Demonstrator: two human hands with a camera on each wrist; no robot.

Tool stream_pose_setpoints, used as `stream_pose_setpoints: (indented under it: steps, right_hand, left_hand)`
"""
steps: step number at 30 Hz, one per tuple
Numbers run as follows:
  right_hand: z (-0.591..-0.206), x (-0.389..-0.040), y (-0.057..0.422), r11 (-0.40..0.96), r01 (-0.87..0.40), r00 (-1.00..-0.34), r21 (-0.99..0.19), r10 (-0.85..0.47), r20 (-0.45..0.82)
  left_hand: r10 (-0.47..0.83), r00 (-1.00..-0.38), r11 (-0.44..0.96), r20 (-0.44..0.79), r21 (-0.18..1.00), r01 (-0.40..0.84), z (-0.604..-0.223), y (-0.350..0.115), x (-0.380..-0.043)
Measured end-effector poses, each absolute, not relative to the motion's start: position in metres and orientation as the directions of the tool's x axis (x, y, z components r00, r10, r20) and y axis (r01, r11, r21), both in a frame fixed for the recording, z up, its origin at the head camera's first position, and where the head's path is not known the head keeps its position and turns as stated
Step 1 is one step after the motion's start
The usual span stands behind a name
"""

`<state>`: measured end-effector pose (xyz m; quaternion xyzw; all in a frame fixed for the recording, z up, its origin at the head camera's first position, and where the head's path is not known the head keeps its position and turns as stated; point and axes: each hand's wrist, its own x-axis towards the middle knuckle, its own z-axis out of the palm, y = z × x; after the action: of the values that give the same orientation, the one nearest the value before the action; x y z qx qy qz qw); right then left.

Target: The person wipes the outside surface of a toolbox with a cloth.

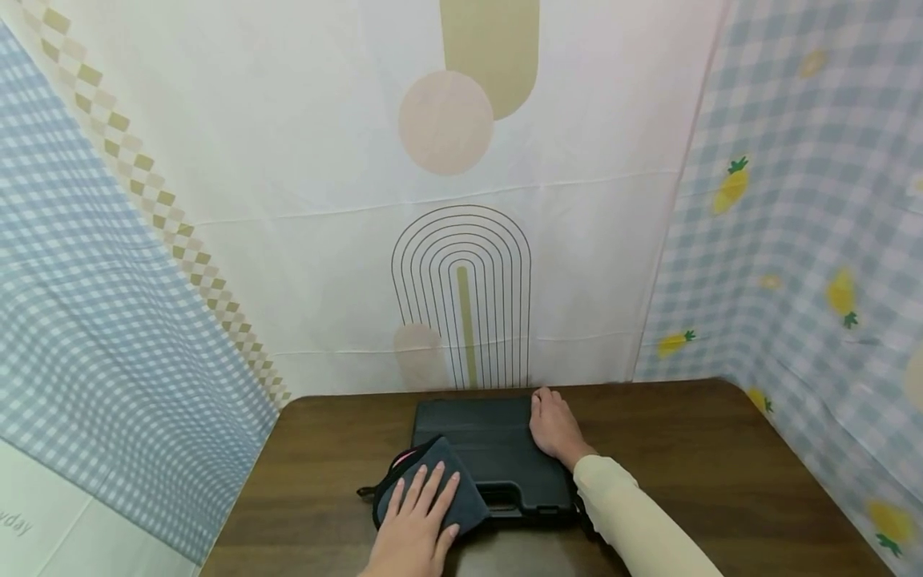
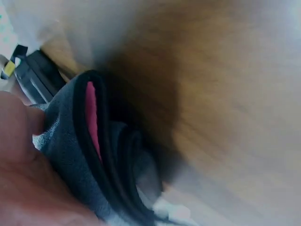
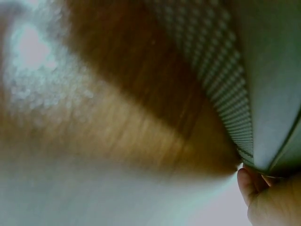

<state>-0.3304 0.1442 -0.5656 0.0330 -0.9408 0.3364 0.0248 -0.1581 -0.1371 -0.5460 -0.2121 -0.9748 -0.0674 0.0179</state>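
A black plastic carrying case [image 1: 497, 445] with a built-in handle [image 1: 500, 498] lies flat on the wooden table, handle side toward me. Spread over a folded grey-blue cloth [image 1: 469, 501] is my left hand [image 1: 413, 529], fingers nearly straight, pressing it at the case's front left corner. Black trim edges the cloth [image 2: 70, 136], and pink shows inside its fold in the left wrist view; a small loop sticks out to the left. My right hand [image 1: 554, 425] grips the case's far right edge, its fingertips bent over the rim. Part of the case's right side is hidden by the sleeve.
The brown wooden table [image 1: 671, 457] has rounded back corners. Directly behind it hangs a white patterned cloth [image 1: 324, 280]. Blue checked cloth hangs on the left [image 1: 144, 320] and, with pineapples printed on it, on the right [image 1: 793, 280].
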Motion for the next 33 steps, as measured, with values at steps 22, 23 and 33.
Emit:
stream_pose_setpoints:
  steps: [22, 23, 33]
  right_hand:
    - [-0.564, -0.331, 0.143, 0.792, -0.073, -0.997, -0.606, -0.045, 0.061]
    - [-0.563, -0.33, 0.144, 0.795, -0.077, -0.997, -0.602, -0.047, 0.066]
    - [-0.562, -0.331, 0.145, 0.805, -0.099, -0.995, -0.585, -0.077, 0.062]
  left_hand:
    - [0.417, -0.908, 0.87, 0.032, 0.275, 0.409, -0.532, -0.149, -0.158]
    - [0.426, -0.905, 0.865, 0.02, 0.284, 0.414, -0.529, -0.149, -0.16]
    - [0.508, -0.853, 0.849, -0.117, 0.238, 0.473, -0.513, -0.146, -0.198]
